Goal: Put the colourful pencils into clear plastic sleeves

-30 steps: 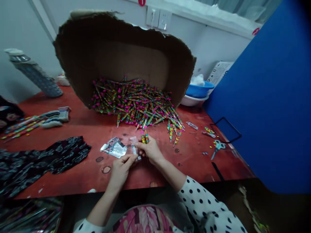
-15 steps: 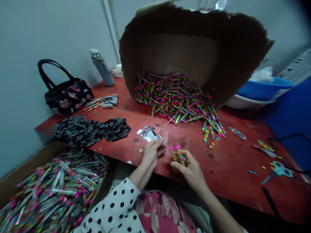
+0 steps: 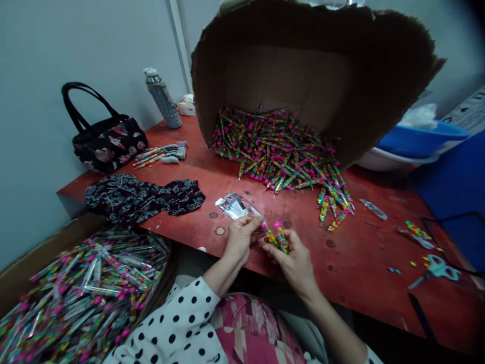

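My right hand is closed around a few multicoloured beaded pencils with round pink tops. Close beside it, my left hand pinches what looks like a clear plastic sleeve, mostly hidden by the fingers. The pink ends of the pencils are at the left fingertips; whether any is inside the sleeve I cannot tell. Just beyond my left hand, several flat clear and silvery sleeves lie on the red table. A large heap of the same pencils spills from a tipped cardboard box.
At lower left stands a carton full of sleeved pencils. Black patterned cloth, a handbag and a bottle are on the left. Scissors, loose beads and a blue basin are at right.
My right hand has brought the pencils left and against my left fingertips. The whole view has shifted slightly.
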The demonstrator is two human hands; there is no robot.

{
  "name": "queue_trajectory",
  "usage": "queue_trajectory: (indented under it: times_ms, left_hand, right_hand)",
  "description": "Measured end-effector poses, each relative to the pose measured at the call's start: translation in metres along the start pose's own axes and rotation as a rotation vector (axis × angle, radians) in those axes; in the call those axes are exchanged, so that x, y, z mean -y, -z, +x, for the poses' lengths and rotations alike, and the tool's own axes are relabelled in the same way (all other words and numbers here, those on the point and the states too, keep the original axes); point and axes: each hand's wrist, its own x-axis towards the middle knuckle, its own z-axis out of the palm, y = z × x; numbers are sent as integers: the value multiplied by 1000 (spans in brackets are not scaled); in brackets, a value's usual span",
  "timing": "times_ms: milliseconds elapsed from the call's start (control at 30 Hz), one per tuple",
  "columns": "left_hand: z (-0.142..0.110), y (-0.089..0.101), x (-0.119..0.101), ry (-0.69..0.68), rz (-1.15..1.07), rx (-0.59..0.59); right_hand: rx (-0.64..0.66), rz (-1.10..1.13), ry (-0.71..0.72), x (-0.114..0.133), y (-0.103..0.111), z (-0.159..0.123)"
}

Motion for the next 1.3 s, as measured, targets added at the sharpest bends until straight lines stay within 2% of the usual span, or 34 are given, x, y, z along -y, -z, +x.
queue_trajectory:
  times_ms: [267,367,433,500,567,700,900,1167,1233,1300]
  left_hand:
    - [-2,4,11,-169,228,43]
    - [0,6,10,-141,236,88]
    - [1,8,6,-118,126,65]
    - [1,9,2,-125,10,26]
    - [-1,10,2,-130,-25,20]
    - [-7,10,10,-107,91,65]
    - [-18,8,14,-73,97,174]
    - [-20,8,12,-82,138,118]
    - [-24,17,3,-106,221,34]
    - [-32,36,-16,-170,252,-129]
  right_hand:
    - [-4,-26,47,8,-2,10]
    - [125,106,8,10,-2,12]
    - [261,257,-64,8,-2,9]
    - [337,363,-135,3,-1,5]
    - [314,389,-154,-1,-2,1]
    - [231,394,-99,-1,-7,2]
    - [223,388,-43,5,-13,10]
    - [243,411,-101,8,-25,11]
    - [286,301,-77,10,-21,12]
    - [252,97,-1,10,-3,19]
